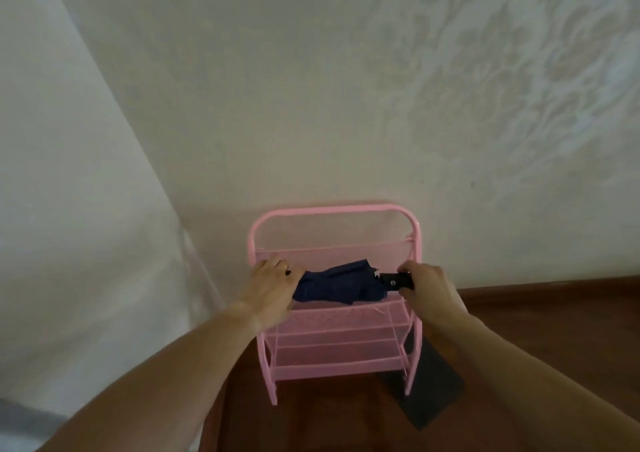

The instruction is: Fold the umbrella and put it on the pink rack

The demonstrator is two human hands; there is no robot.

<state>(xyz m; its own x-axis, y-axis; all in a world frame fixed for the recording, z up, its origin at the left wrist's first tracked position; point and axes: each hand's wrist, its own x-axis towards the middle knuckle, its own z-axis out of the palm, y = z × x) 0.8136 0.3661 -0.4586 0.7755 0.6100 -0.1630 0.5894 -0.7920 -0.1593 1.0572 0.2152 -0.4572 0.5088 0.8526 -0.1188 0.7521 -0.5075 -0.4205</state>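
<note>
I'm in a home, in the corner of a room. The wall in front of me carries pale wallpaper with a faint floral damask pattern, and a light curtain hangs to my left. Dark reddish wooden floor runs below. A small pink rack with mesh shelves stands against the wall, household furniture.

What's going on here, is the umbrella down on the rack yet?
A person holds the folded navy umbrella level across the top shelf of the pink rack. The left hand grips the canopy end and the right hand holds the black handle. It sits at or just above the shelf; whether it rests there cannot be told. Neither hand has let go. The rack stands on the wood floor against the wall.
</note>
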